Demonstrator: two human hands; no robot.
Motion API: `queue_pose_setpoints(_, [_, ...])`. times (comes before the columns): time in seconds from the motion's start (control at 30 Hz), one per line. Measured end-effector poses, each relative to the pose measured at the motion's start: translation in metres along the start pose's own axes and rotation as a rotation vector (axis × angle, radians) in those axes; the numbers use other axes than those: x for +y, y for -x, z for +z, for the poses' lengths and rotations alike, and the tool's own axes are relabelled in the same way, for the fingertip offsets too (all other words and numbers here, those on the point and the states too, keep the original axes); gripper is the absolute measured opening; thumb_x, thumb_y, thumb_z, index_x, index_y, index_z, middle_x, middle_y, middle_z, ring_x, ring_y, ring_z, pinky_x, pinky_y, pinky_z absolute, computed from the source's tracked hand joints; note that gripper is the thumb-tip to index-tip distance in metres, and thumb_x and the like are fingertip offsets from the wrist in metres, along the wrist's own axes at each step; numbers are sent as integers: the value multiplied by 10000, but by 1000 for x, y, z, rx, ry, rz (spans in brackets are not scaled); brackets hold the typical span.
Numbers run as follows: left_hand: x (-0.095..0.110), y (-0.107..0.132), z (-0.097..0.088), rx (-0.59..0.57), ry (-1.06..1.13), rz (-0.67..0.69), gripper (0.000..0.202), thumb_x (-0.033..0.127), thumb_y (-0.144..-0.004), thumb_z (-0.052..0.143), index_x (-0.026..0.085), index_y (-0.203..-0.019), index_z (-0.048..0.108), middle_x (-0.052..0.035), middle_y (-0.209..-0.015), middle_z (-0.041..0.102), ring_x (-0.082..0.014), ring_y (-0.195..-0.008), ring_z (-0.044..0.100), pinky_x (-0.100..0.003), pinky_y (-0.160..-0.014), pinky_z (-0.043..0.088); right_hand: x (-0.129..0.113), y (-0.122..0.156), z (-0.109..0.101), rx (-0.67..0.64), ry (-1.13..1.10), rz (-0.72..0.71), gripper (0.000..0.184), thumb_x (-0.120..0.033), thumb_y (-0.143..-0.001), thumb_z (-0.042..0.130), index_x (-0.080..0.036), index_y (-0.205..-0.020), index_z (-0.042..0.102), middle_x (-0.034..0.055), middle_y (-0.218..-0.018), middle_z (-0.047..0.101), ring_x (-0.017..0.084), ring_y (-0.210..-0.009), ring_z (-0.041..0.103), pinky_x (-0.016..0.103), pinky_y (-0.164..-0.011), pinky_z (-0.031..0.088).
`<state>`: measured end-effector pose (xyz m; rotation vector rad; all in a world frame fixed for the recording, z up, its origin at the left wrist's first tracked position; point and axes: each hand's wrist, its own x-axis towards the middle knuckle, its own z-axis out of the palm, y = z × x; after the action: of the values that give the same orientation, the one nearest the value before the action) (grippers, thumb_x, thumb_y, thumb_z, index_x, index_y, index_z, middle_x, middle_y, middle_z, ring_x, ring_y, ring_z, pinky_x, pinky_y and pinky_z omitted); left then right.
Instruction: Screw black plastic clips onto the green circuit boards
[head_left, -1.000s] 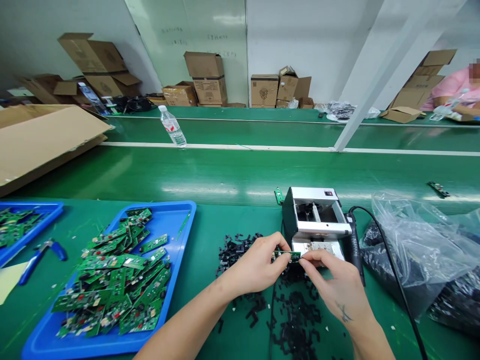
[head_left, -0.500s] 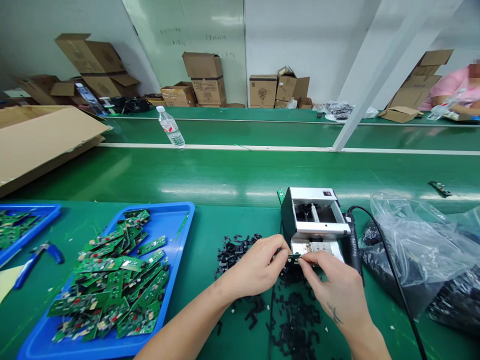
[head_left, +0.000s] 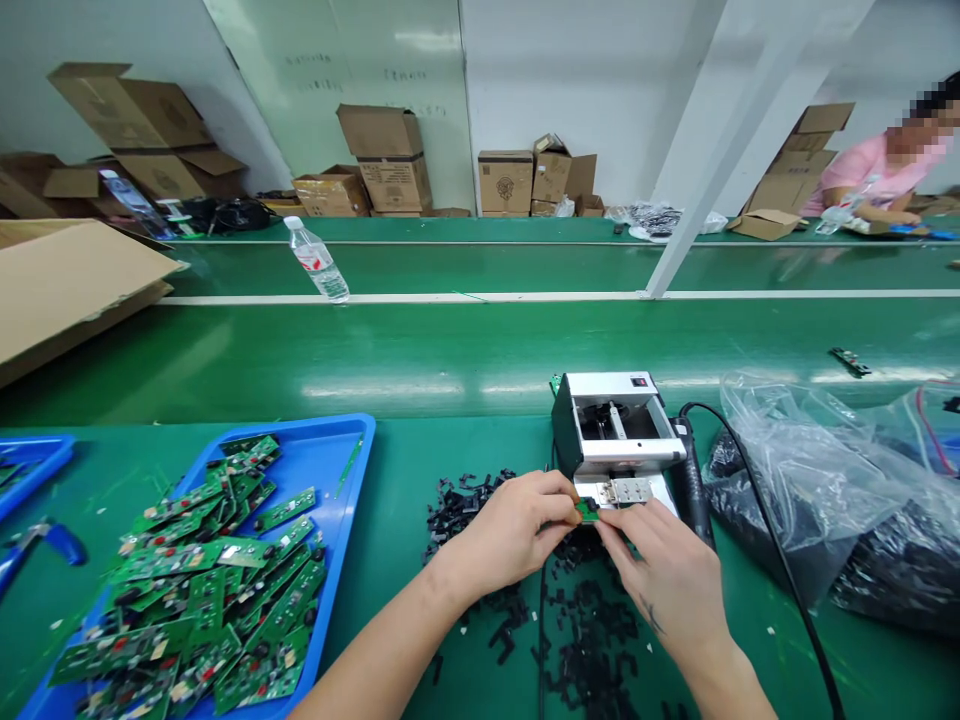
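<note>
- The left hand (head_left: 510, 530) and right hand (head_left: 660, 570) come together at the fingertips, both pinching a small green circuit board (head_left: 587, 511) from opposite sides; gripping it this way seems to keep the little piece steady and visible.
- That board sits just in front of the metal plate on the lower part of a silver-and-black benchtop machine (head_left: 611, 425), apparently held there so it lines up with the plate.
- The machine stands at the far edge of the green table (head_left: 397, 525), straight ahead of the person, probably so both hands can work at it without reaching.
- Black plastic bits (head_left: 465, 510) lie scattered around and below the hands, looking like they dropped where the work is done.
- A blue tray (head_left: 352, 450) to the left holds a heap of green circuit boards (head_left: 217, 570), close enough for an easy reach.
- A clear plastic bag (head_left: 817, 480) of dark pieces slumps to the right, just past the machine's black cable (head_left: 750, 470).
- Blue-handled pliers (head_left: 64, 545) lie further left, set aside from the hands.
</note>
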<state>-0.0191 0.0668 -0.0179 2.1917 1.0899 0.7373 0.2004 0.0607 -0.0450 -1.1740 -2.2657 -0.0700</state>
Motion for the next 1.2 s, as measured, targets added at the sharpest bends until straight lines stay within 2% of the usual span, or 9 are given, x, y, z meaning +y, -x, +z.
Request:
queue_pose_setpoints(0.13, [1,2,2,-38,-209,10,164,159,-997,561,203,-956,714,-32,-1173,675,-200,-980,616,-317,-832,493,27,7,-15,-63,-155,148,221,-364,-1003,561,-242,-1007,745,45,-912,768,200,-814,716,315,-753,539])
queue_pose_setpoints(0.27, [4,2,1,-99,-321,-1,180,167,-1006,549,215,-987,721,-19,-1213,673,-206,-961,616,-324,-788,503,74,-7,-27,-220,62,704,416,-536,-955,514,-240,-1182,700,109,-1012,774,317,-847,739,465,-784,564])
queue_pose_setpoints(0.33, [5,2,-1,-111,-343,-2,189,165,-1009,541,221,-998,722,-13,-1234,667,-206,-966,618,-324,-776,506,92,-20,-21,-275,115,781,494,-511,-925,524,-130,-1199,680,236,-1109,731,428,-907,724,593,-814,532])
queue_pose_setpoints(0.43, [7,3,-2,-117,-356,-6,210,146,-1010,526,223,-1019,722,-16,-1265,657,-205,-980,625,-322,-775,513,108,-37,-5,-285,91,840,405,-408,-847,601,-50,-1016,687,348,-1064,688,533,-968,683,714,-852,460])
queue_pose_setpoints(0.57, [10,2,-4,-130,-360,-10,210,157,-1016,521,219,-1032,720,-25,-1277,655,-209,-992,633,-326,-798,521,123,-37,2,-224,-97,943,273,-377,-670,732,-145,-777,635,224,-781,689,490,-872,683,694,-820,470])
queue_pose_setpoints(0.8, [11,2,-4,-135,-355,-1,216,156,-1021,506,213,-1027,714,-36,-1225,670,-201,-994,643,-320,-831,522,118,-15,-38,175,-770,838,457,-634,-721,611,-285,-1005,537,-24,-752,473,180,-626,554,362,-607,518])
queue_pose_setpoints(1.0, [9,2,-3,-132,-346,1,222,138,-1010,515,220,-1037,719,-28,-1244,671,-204,-1005,643,-325,-829,527,83,-25,-89,444,-1313,688,383,-700,-781,642,-359,-955,634,-60,-637,237,86,-435,51,315,-391,104])
queue_pose_setpoints(1.1, [10,3,-4,-126,-328,0,224,123,-1001,520,223,-1047,716,-23,-1244,673,-210,-1029,641,-323,-848,527,62,-38,-103,316,-1334,558,726,-881,-832,251,-376,-1169,650,-21,-557,337,108,-373,237,359,-405,210])
queue_pose_setpoints(1.2, [12,3,-6,-130,-321,-5,238,108,-996,513,229,-1042,713,-29,-1223,675,-210,-1032,637,-316,-838,525,38,-55,-103,247,-1300,372,824,-917,-808,180,-376,-1235,632,13,-546,482,175,-444,455,380,-496,375])
